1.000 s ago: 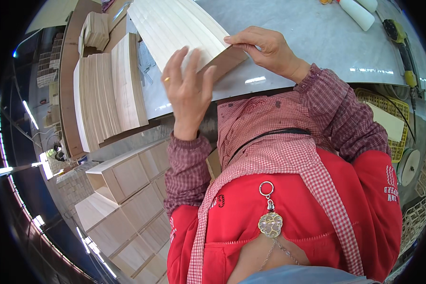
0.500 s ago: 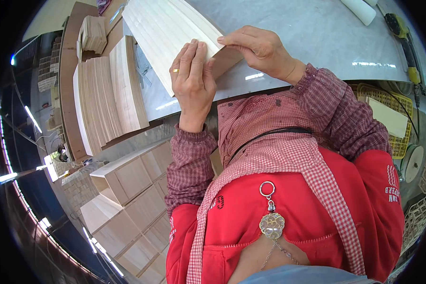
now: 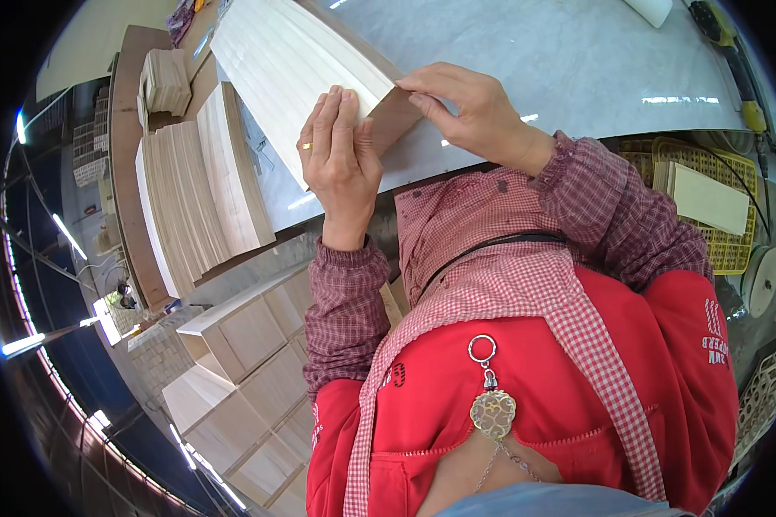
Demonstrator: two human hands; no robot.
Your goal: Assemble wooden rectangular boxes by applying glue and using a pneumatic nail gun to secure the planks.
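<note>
Left hand lies flat, fingers together and extended, palm pressing down on the near end of the long pale wooden slat bundle; a ring shows on one finger; right hand has fingers curled narrow, tips pinching the brown cardboard-coloured end piece at the bundle's near corner; both hands touching the bundle, left squarely on top, right at its side edge

Bundle rests on the grey glossy worktable; its long axis runs away from the person, up and to the left in the head view; near end under the fingers, far end pointing toward the table's far left corner; left hand the nearer to its centre line

Left of it, apart, a thick stack of pale thin wooden sheets on a brown board; below the table edge, light wooden boxes; to the right a yellow plastic crate holding a pale block
</note>
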